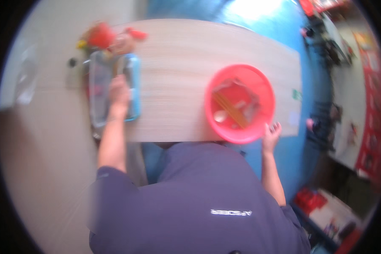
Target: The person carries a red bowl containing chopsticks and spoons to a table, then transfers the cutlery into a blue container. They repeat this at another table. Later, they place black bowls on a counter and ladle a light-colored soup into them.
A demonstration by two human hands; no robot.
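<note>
My left hand (119, 90) reaches over a clear plastic tray (97, 92) and a blue-rimmed container (135, 89) at the table's left end. Blur hides whether its fingers hold anything; a brownish, stick-like shape (115, 67) lies just beyond them. My right hand (271, 138) is beside the near right rim of a pinkish-red plastic basin (216, 127), its fingers apart and nothing seen between them. Its thumb is at the rim, but contact is unclear. Inside the basin are wooden chopsticks (230, 110), a pale spoon (220, 116) and a crumpled translucent thing (252, 104).
Blurred red items (101, 35) and a smaller red thing (136, 33) are at the far left of the wood-grain table (174, 79). A green sticker (297, 94) marks its right side. Blue floor (282, 165) shows beyond, with other tables (349, 133) at right.
</note>
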